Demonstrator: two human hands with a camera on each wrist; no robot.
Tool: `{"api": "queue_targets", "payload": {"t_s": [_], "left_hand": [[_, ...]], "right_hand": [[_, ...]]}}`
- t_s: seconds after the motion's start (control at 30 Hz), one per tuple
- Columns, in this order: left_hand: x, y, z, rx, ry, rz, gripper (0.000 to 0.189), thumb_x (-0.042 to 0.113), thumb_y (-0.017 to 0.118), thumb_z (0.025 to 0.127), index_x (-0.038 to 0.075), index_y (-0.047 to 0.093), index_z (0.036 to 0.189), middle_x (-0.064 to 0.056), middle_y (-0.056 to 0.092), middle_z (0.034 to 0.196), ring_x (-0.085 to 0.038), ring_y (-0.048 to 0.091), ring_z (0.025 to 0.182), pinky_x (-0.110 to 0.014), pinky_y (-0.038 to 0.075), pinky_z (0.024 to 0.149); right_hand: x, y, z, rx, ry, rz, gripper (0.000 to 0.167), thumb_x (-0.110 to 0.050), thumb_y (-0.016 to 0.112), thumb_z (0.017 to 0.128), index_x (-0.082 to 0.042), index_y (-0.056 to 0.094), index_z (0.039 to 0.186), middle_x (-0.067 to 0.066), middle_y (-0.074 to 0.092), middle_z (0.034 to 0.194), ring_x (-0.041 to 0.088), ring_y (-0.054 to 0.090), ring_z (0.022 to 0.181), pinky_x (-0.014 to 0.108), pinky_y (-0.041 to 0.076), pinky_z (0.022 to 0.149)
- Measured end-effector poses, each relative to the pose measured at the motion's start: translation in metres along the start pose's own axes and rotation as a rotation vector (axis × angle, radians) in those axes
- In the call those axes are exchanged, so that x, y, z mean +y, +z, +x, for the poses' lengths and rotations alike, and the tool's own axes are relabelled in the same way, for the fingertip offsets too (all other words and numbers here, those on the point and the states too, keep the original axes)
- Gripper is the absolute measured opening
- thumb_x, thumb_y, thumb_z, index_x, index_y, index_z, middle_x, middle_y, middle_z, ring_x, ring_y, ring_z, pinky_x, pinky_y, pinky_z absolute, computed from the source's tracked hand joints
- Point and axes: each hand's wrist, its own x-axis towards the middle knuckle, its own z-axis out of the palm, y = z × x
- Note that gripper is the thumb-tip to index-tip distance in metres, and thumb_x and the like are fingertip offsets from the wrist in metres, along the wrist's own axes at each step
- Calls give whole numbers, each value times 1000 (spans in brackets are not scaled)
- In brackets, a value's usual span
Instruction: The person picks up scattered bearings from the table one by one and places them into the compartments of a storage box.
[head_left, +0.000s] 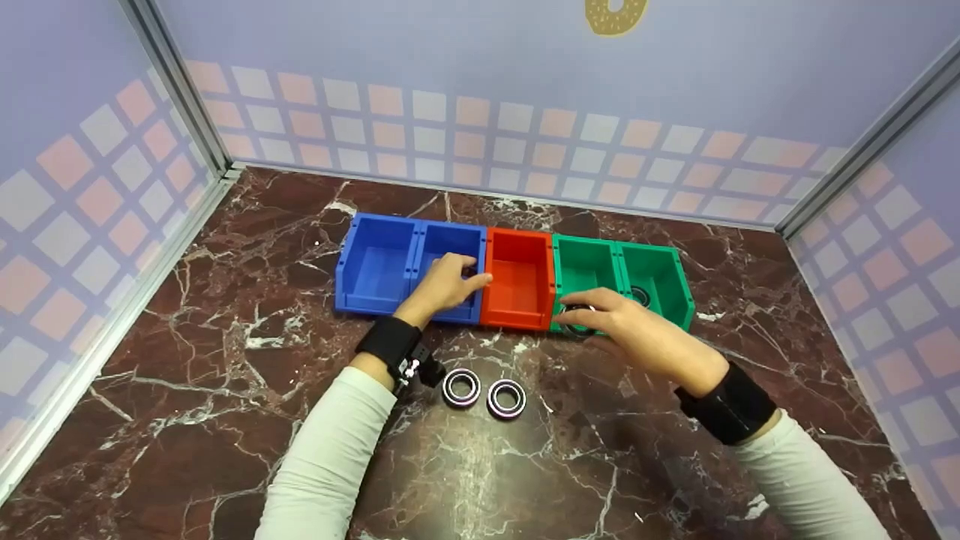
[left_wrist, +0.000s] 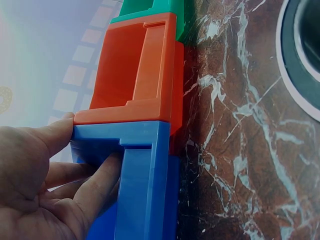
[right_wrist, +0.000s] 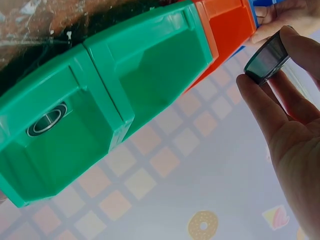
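My left hand point(head_left: 450, 283) reaches into the second blue bin point(head_left: 450, 234). In the left wrist view its thumb point(left_wrist: 62, 131) lies at the rim beside the red bin, while the other fingers dip inside the blue one. Something dark shows past the fingertips in the head view; the bin's floor is mostly hidden. My right hand point(head_left: 637, 330) pinches a bearing point(right_wrist: 267, 57) between thumb and fingers, over the front of the inner green bin point(head_left: 585, 259). Another bearing point(right_wrist: 47, 120) lies inside the outer green bin point(head_left: 652, 262).
Two bearings, one on the left point(head_left: 461, 388) and one on the right point(head_left: 507, 399), lie on the dark marbled table point(head_left: 555, 480). The red bin point(head_left: 519, 277) stands mid-row, and another blue bin point(head_left: 379, 259) ends the row at left. Patterned walls point(head_left: 495, 135) enclose the table.
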Motion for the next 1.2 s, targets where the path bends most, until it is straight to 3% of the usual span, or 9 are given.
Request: {"api": "queue_targets", "payload": {"t_s": [0.53,1.2], "left_hand": [[1,-1,-1,-6,2,-11,57,31,61,98,-6,50,140,-23,52,145,-34,46,139,-42,38,117],[2,0,-1,-4,-17,-9,57,31,62,98,-4,50,141,-22,52,145,-35,44,140,-43,36,119]], "right_hand": [[15,-16,14,-31,63,-9,48,-6,74,87,-17,64,132,10,58,137,26,55,126,38,55,96],[38,-17,27,-43,143,19,43,-4,72,88,-11,65,130,15,56,139,31,53,130,43,55,98]]}}
